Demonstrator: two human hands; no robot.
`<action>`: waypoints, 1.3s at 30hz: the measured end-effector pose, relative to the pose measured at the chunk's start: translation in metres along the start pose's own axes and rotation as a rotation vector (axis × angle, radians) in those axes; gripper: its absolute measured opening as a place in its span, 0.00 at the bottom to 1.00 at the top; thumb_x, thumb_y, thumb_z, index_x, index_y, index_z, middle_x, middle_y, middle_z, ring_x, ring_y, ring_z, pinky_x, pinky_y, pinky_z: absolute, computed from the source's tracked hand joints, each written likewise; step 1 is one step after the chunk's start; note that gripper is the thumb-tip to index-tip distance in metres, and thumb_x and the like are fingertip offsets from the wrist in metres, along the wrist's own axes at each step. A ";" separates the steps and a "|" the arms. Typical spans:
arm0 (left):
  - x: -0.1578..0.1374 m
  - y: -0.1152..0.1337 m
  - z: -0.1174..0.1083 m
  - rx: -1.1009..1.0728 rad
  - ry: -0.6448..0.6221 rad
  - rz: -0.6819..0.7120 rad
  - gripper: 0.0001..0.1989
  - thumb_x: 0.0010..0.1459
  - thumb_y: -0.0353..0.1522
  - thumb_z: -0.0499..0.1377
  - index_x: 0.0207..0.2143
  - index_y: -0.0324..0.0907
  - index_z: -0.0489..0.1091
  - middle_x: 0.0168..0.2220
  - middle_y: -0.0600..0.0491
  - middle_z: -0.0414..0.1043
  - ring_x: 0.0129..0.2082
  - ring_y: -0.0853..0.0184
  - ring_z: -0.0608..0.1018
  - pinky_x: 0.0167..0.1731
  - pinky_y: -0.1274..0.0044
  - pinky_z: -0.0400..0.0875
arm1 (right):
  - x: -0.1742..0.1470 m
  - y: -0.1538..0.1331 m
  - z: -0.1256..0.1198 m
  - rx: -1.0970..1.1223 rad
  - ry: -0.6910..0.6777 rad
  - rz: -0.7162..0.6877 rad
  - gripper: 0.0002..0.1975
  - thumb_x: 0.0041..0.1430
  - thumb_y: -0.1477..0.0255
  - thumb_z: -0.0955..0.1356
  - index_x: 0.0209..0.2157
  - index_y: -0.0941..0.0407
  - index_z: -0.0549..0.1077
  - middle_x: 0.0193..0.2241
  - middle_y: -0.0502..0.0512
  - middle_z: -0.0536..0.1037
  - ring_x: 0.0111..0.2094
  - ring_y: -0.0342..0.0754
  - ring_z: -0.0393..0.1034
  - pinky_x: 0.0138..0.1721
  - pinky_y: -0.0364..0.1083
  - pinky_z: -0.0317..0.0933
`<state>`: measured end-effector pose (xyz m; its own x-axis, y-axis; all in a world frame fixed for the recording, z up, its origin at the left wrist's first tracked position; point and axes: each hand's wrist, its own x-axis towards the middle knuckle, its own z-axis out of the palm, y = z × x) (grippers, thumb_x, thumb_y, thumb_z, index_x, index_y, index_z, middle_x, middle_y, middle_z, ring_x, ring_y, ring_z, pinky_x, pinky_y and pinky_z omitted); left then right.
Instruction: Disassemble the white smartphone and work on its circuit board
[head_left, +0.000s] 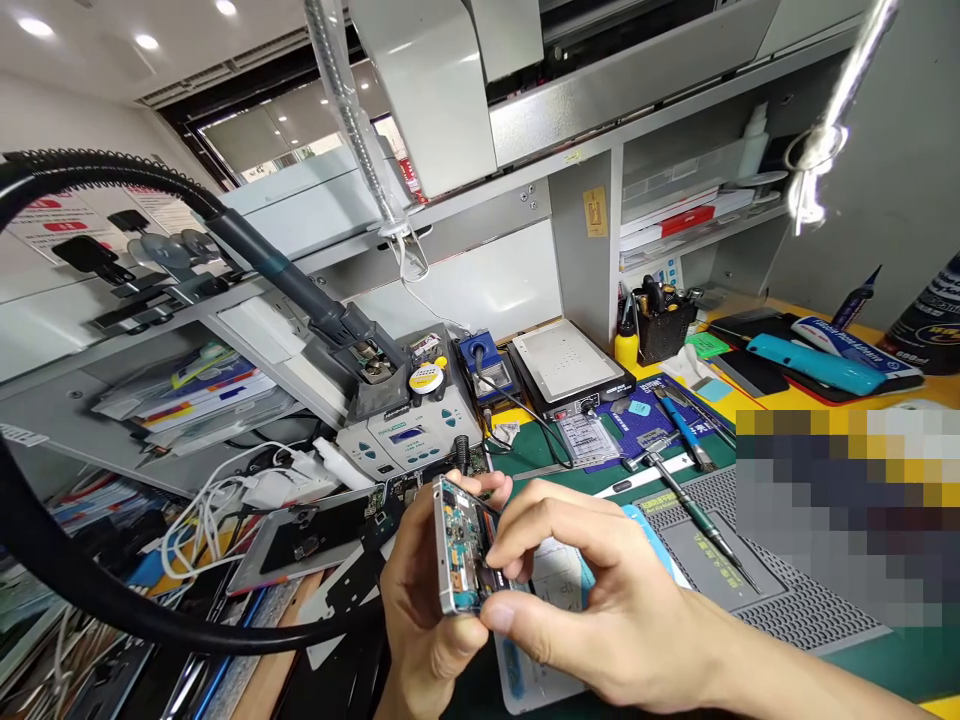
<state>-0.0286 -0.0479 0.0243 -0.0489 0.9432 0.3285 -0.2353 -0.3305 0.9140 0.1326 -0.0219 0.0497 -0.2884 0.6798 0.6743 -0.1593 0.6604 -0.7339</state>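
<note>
My left hand [414, 610] grips an opened smartphone [459, 550] from behind and below, holding it tilted up. Its green circuit board and metal frame show along the left side, with a dark part on the right side. My right hand [600, 590] has its thumb at the phone's lower edge and its curled fingers against the inside. What lies under those fingertips is hidden. Beneath my hands is a light-coloured pad with blue edges [517, 665]. A pen-shaped screwdriver [705, 525] lies on the grey mat [814, 580] to the right.
A hot air station [409, 440] stands behind my hands, its black hose [187, 632] looping across the left. Beside it are a blue soldering station [487, 365] and a flat heating plate [570, 360]. White cables [199, 520] and phone parts crowd the left. A brush [686, 430] lies right.
</note>
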 end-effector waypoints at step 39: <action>0.001 -0.010 0.000 -0.276 0.093 -0.343 0.30 0.58 0.52 0.59 0.51 0.40 0.76 0.49 0.42 0.77 0.41 0.53 0.80 0.45 0.62 0.75 | -0.008 0.004 0.009 0.071 0.120 0.226 0.08 0.54 0.81 0.69 0.25 0.55 0.71 0.37 0.52 0.81 0.39 0.46 0.77 0.48 0.46 0.67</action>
<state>-0.0259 -0.0431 0.0153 -0.0065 0.9998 -0.0169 -0.5026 0.0114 0.8645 0.1256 -0.0277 0.0409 -0.2107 0.8434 0.4942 -0.1703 0.4662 -0.8682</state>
